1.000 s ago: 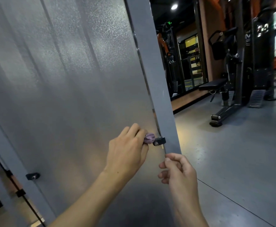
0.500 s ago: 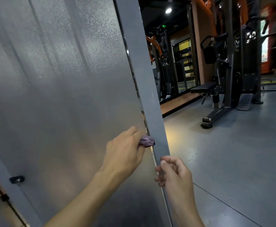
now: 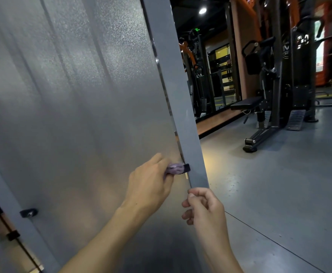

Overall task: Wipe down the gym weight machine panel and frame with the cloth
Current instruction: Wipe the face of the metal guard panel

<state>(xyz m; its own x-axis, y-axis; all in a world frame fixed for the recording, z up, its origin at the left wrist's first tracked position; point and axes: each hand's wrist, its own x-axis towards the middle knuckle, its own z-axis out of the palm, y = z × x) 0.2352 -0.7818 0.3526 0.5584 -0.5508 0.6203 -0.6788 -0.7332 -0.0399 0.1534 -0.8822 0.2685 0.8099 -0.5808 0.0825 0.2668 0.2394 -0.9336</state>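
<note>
A tall frosted translucent panel (image 3: 72, 107) fills the left of the head view, edged on its right by a grey metal frame post (image 3: 179, 99). My left hand (image 3: 149, 186) pinches a small bunched purple cloth (image 3: 174, 168) and presses it against a black bracket (image 3: 186, 167) where the panel meets the post. My right hand (image 3: 204, 207) hovers just below the post's visible lower part, fingers curled, holding nothing that I can see.
A second black bracket (image 3: 29, 212) sits on the left frame post (image 3: 13, 203). Dark weight machines (image 3: 275, 85) and a bench (image 3: 246, 104) stand at the back right on a grey floor (image 3: 279, 194). A wooden ledge (image 3: 216, 123) runs behind the post.
The view has swung a little. My left hand stays at the bracket with the cloth, and the bracket, hidden half a second ago, shows again beside the cloth. My right hand stays curled below.
</note>
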